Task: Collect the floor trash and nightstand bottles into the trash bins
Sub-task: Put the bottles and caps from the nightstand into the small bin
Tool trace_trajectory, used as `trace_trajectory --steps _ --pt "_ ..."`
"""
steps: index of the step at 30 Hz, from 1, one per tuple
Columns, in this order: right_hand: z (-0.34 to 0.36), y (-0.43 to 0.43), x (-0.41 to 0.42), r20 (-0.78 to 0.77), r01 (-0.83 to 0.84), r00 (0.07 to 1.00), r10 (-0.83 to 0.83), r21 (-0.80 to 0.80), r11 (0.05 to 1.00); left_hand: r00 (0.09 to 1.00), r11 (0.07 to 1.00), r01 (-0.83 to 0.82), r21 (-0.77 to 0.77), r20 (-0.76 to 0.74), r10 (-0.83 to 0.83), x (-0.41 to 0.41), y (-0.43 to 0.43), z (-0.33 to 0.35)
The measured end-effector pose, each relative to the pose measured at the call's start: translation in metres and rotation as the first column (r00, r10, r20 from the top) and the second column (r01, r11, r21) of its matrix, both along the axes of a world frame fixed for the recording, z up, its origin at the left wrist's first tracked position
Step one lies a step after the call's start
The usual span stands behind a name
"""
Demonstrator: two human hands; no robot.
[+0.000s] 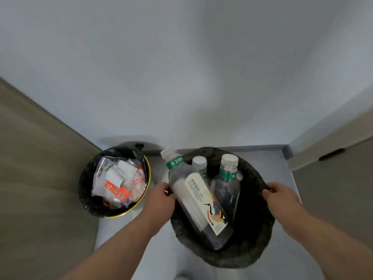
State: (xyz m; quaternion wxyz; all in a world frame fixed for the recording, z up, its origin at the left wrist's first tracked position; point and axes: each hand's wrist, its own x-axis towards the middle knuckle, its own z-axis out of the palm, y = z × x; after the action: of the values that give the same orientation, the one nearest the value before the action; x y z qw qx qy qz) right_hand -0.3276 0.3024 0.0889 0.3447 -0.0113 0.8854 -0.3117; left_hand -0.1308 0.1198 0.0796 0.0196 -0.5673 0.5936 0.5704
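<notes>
Two trash bins lined with black bags stand on the grey floor. The right bin (pixel 250 251) holds three clear plastic bottles with white caps: a big labelled bottle (pixel 198 201) leaning over the left rim, a second bottle (pixel 227 184) upright beside it, and a third (pixel 199 163) behind them. My left hand (pixel 161 199) grips the bag edge on the bin's left side, next to the leaning bottle. My right hand (pixel 280 196) grips the bag edge on the right side. The left bin (pixel 88 203) is full of wrappers and paper scraps (pixel 119 180).
A white wall rises behind both bins. Grey-brown panels (pixel 40 178) close in on the left and on the right (pixel 333 178), forming a narrow corner. A dark handle (pixel 331 154) sits on the right panel. Grey floor (pixel 153 255) shows between my arms.
</notes>
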Motion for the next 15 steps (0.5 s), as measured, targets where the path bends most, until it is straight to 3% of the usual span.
trace_trajectory --steps 6,15 --pt "-0.095 -0.038 -0.024 -0.005 0.023 1.000 -0.023 -0.057 0.998 1.000 0.997 0.011 -0.071 0.013 -0.010 -0.030 -0.042 -0.089" --pt "-0.119 -0.085 -0.047 0.006 -0.071 0.997 0.072 -0.087 0.994 0.999 0.998 -0.045 -0.035 0.019 0.045 -0.045 -0.074 -0.119"
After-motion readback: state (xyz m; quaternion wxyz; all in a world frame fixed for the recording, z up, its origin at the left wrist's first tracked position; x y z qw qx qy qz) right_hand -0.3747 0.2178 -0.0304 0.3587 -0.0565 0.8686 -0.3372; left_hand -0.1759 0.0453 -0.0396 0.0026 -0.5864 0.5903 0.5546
